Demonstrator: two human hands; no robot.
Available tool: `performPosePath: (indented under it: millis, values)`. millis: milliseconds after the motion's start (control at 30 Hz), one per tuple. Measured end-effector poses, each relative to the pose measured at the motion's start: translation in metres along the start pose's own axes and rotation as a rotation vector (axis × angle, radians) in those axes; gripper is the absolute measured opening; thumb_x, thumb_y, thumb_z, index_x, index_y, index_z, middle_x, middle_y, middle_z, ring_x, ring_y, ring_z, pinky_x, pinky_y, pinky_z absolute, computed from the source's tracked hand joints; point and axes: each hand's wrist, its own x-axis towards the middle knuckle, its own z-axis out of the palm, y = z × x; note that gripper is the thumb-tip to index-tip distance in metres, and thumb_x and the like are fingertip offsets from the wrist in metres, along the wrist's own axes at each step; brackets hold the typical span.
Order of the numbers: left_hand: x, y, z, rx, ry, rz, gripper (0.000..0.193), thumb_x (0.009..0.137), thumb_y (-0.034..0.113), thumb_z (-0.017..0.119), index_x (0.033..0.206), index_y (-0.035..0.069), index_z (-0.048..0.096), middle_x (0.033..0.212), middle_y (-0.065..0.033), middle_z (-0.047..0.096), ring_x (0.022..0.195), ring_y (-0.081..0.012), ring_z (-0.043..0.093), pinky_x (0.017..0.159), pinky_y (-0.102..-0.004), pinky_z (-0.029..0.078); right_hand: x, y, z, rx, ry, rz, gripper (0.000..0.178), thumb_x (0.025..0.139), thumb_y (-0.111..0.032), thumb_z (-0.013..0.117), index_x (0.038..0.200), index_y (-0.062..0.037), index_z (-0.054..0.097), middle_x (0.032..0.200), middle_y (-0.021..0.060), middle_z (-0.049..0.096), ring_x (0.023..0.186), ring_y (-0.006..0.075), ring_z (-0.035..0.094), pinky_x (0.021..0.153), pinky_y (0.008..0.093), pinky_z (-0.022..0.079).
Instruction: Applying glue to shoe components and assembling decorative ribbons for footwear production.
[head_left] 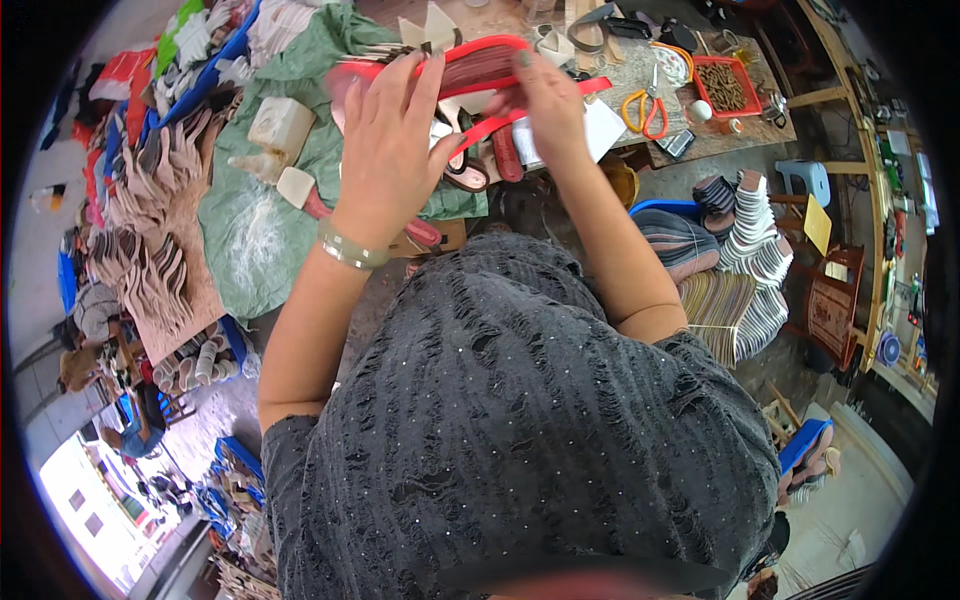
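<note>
A long dark-red piece shaped like a shoe sole (pixel 482 70) lies between my hands, bordered by a bright red strip (pixel 500 42). Part of the strip runs from my left thumb past my right hand, its loose end (pixel 597 86) sticking out to the right. My left hand (pixel 395 150) lies over the piece's left part, fingers stretched and apart, thumb near the strip. Curled fingers of my right hand (pixel 550 105) grip the right end; they hide much of it. The piece's left end is blurred. Below my right hand rests a dark-red sole-shaped object (pixel 507 155).
Scissors with orange handles (pixel 640 110), a dark phone (pixel 677 144) and a red basket (pixel 749 105) of small brown pieces lie to the right. On the left, green cloth (pixel 228 205) bears a whitish container (pixel 282 125) and a red-handled brush (pixel 296 187). Stacked soles (pixel 755 235) stand beyond my right elbow.
</note>
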Motion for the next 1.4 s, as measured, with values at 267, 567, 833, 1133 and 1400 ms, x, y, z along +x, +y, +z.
performPosePath:
  millis: [267, 567, 833, 1133, 1400]
  values:
    - [-0.096, -0.018, 0.05, -0.627, -0.232, -0.566, 0.028, 0.084, 0.011, 0.065, 0.111, 0.005, 0.062, 0.105, -0.0123, 0.061, 0.093, -0.0261, 0.061, 0.084, -0.0351, 0.048, -0.002, 0.011, -0.176, -0.71, 0.524, -0.445, 0.026, 0.095, -0.014, 0.054, 0.117, -0.0009, 0.062, 0.109, 0.0143, 0.064, 0.099, 0.0246, 0.064, 0.085, 0.0333, 0.051]
    - [-0.191, -0.059, 0.158, -0.549, -0.213, -0.925, 0.044, 0.082, 0.017, 0.068, 0.122, 0.003, 0.055, 0.118, -0.0122, 0.06, 0.102, -0.0218, 0.06, 0.089, -0.0344, 0.048, -0.003, 0.124, -0.283, -1.528, 0.323, -0.392, 0.025, 0.09, -0.011, 0.056, 0.114, -0.0078, 0.064, 0.129, 0.0149, 0.055, 0.114, 0.034, 0.055, 0.095, 0.0402, 0.046]
    - [-0.172, -0.051, 0.191, -0.385, -0.308, -0.791, 0.048, 0.076, 0.018, 0.072, 0.119, 0.004, 0.057, 0.104, -0.0164, 0.058, 0.096, -0.0318, 0.058, 0.085, -0.0401, 0.047, -0.007, 0.133, -0.267, -1.426, 0.04, -0.109, 0.034, 0.087, -0.008, 0.056, 0.12, -0.0114, 0.061, 0.14, 0.0135, 0.047, 0.119, 0.0329, 0.053, 0.098, 0.0395, 0.045]
    - [-0.148, -0.049, 0.2, -0.313, -0.294, -0.85, 0.033, 0.077, 0.022, 0.072, 0.106, 0.008, 0.062, 0.098, -0.015, 0.057, 0.091, -0.0333, 0.057, 0.082, -0.0411, 0.046, -0.027, 0.125, -0.214, -1.382, 0.036, -0.115, 0.019, 0.086, -0.017, 0.06, 0.102, -0.0102, 0.068, 0.104, 0.01, 0.067, 0.094, 0.0311, 0.064, 0.081, 0.0397, 0.052]
    - [-0.136, -0.047, 0.167, -0.537, -0.362, -0.78, 0.022, 0.083, 0.022, 0.067, 0.094, 0.005, 0.058, 0.092, -0.0143, 0.064, 0.085, -0.0307, 0.062, 0.077, -0.0381, 0.048, -0.046, 0.094, -0.1, -1.054, -0.135, -0.225, 0.024, 0.081, -0.011, 0.064, 0.105, -0.0074, 0.067, 0.104, 0.0087, 0.067, 0.093, 0.0299, 0.065, 0.081, 0.0364, 0.052]
